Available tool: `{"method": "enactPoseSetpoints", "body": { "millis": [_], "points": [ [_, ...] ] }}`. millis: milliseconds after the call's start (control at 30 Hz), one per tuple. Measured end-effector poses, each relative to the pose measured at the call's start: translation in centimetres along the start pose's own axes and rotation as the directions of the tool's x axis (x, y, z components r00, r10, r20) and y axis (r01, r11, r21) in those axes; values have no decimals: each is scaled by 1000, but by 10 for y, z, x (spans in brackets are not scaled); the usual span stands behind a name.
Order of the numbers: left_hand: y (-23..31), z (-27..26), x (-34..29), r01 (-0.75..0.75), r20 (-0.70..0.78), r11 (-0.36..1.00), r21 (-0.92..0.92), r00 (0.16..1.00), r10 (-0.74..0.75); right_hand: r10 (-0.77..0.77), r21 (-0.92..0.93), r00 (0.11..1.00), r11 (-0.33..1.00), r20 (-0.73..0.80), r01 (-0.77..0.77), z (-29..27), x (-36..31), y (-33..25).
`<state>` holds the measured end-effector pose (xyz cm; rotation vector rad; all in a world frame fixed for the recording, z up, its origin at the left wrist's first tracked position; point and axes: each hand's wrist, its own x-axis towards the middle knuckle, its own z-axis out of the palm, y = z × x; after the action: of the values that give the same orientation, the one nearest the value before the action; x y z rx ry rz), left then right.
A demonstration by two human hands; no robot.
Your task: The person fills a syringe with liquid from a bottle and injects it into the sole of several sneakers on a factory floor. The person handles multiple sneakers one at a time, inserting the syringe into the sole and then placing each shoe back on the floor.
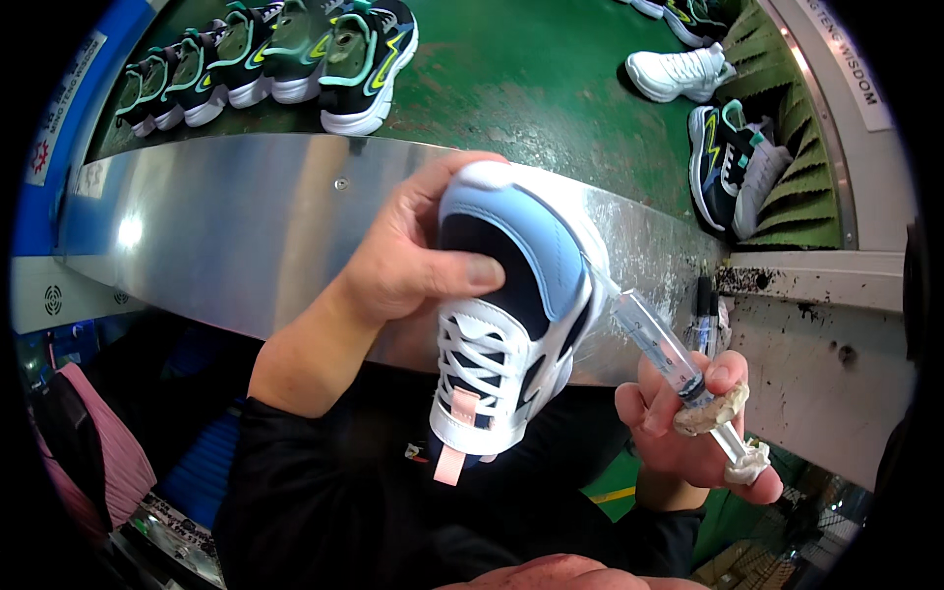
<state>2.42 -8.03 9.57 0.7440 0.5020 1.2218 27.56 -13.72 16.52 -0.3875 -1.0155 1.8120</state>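
My left hand (408, 241) is closed round the toe end of a sneaker (476, 377), its thumb pressed on the dark upper. The sneaker has a light blue toe band, white laces, a white sole and pale pink pull tabs; its heel points toward me. Between the fingers of my right hand (678, 428) is a clear plastic syringe (657, 339), its tip at the seam between the upper and the sole on the sneaker's right side. Whitish lumpy material covers the syringe's finger flange and plunger end. Whether any liquid comes from the tip cannot be made out.
A metal ledge (246, 211) runs along the near side of a green surface (511, 88). Several black sneakers (359, 69) stand in a row at the far left. A white sneaker (678, 74) and more shoes lie by green flaps (801, 187) at right. Pens (704, 305) stand near the syringe.
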Motion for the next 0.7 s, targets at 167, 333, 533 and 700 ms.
{"method": "enactPoseSetpoints", "body": {
  "millis": [167, 333, 533, 700],
  "points": [
    [-6, -5, 7, -31, 14, 992, -125, 999, 33, -39, 43, 999, 998, -2, 39, -21, -16, 14],
    [-9, -9, 13, -5, -14, 989, -145, 1000, 3, -82, 42, 997, 996, 12, 82, -33, -25, 27],
    [-12, -14, 17, 0, 16, 986, -165, 1000, 2, -78, 65, 997, 995, 22, 76, -42, -39, 38],
    [-14, -20, 20, 24, 7, 973, -229, 1000, -23, 36, 119, 994, 993, -100, -24, -42, -52, 39]
  ]
}}
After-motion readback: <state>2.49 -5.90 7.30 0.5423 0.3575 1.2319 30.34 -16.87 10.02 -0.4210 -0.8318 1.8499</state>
